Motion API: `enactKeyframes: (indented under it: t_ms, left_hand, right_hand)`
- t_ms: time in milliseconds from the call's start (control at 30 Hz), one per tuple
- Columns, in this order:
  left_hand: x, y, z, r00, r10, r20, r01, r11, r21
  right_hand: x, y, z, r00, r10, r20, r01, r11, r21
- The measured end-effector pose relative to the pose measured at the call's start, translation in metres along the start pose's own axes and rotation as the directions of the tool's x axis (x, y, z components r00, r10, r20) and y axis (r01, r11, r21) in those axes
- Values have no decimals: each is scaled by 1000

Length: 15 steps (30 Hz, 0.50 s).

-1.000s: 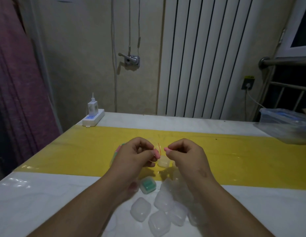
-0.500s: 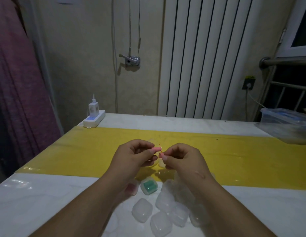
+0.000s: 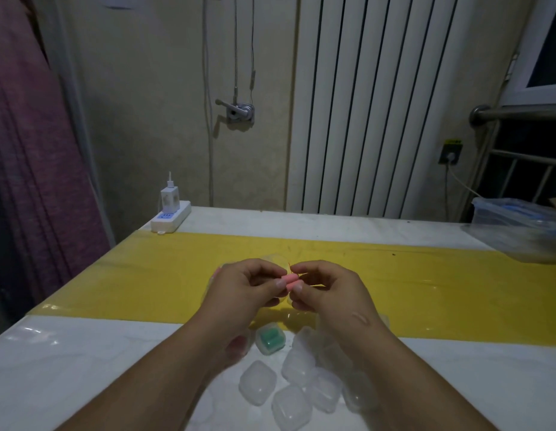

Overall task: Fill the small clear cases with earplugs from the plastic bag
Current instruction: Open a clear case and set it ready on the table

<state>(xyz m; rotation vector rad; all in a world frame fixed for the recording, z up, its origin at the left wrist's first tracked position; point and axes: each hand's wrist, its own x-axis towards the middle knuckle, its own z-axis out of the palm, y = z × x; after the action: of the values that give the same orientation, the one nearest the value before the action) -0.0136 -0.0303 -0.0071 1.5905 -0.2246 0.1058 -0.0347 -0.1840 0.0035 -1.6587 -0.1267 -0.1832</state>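
Both hands' fingers [image 3: 297,287] pinch pink earplugs [image 3: 290,280], apparently two.

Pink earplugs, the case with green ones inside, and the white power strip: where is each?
pink earplugs [image 3: 291,282], head view, on the pink foam between both hands.
case with green earplugs [image 3: 270,339], head view, on its clear lid.
power strip [image 3: 171,216], head view, on its top face.

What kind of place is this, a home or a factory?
Most likely a room in a home, not a factory. A white panel radiator stands on the wall behind the table, a curtain hangs at the left, and a power strip with a phone charger lies on the table.
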Motion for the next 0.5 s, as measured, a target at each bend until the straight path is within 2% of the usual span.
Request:
enactKeyframes:
  t_ms: [167, 300, 367, 433, 500]
  left_hand:
    - [0, -1, 0, 999, 37, 10, -37, 998, 52]
    - [-1, 0, 0, 987, 156, -27, -140, 937, 319]
    - [-6, 3, 3, 978, 194, 71, -201, 813, 547]
    - [-12, 7, 8, 966, 163, 203, -260, 597, 759]
    - [-13, 8, 10, 942, 126, 312, -335, 416, 845]
  right_hand:
    - [0, -1, 1, 998, -17, -55, 18, 1000, 21]
    - [4, -1, -9, 984, -48, -174, 38, 998, -58]
    - [6, 1, -14, 977, -77, -198, 49, 988, -144]
    - [7, 1, -16, 973, -100, -207, 55, 976, -211]
    - [7, 1, -16, 971, -111, -213, 59, 970, -237]
